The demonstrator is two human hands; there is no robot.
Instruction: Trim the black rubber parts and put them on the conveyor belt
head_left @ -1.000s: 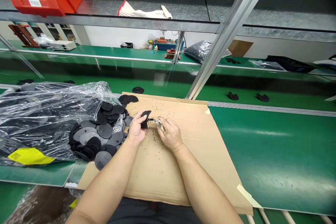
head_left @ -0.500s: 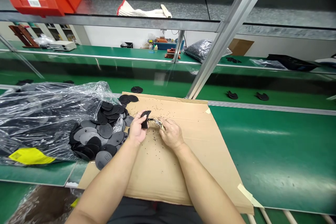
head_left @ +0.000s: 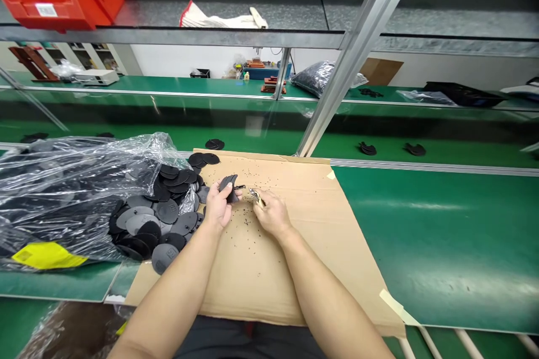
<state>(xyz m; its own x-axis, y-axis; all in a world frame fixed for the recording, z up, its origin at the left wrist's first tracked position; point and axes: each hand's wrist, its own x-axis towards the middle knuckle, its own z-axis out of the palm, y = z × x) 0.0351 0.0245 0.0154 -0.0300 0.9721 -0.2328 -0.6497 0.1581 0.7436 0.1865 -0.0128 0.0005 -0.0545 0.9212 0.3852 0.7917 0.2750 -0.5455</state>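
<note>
Two bare hands at work over the cardboard sheet (head_left: 303,269): left hand (head_left: 219,203) has thumb and fingers pinched on a black plastic disc (head_left: 228,188), held up off the sheet and tilted; right hand (head_left: 273,214) is wrapped around small metal pliers (head_left: 256,197), whose nose stands just short of a thin dark stub jutting from the disc side. Step in hand, by my reading: nipping bits off the disc, between bites. Next move seems to call for a steady left pinch, stub turned toward the pliers, nose lined up close. Black specks (head_left: 246,221) lie scattered beneath and beyond the hands, likely offcuts. Left of the sheet, loose black discs (head_left: 168,212) spill from a clear plastic bag (head_left: 71,202). Hard to make out: whether the pliers' jaws are parted, whether the pinch holds one disc or several layered, what the stub belongs to. Pliers' handles mostly lost in the palm; bag cut off at the frame's left edge.
</note>
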